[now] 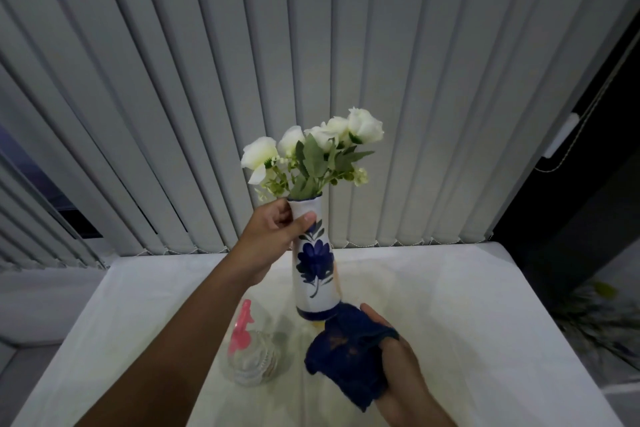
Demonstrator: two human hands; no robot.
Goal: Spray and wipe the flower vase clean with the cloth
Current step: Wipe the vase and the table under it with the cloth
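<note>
The white counter runs bare to its right edge and back to the blinds beyond the vase. The one vase, lifted and tilted, holds white flowers. The left hand wraps its fingers around its neck. The right hand pinches one blue cloth against its base. One spray bottle stands left of the vase.
</note>
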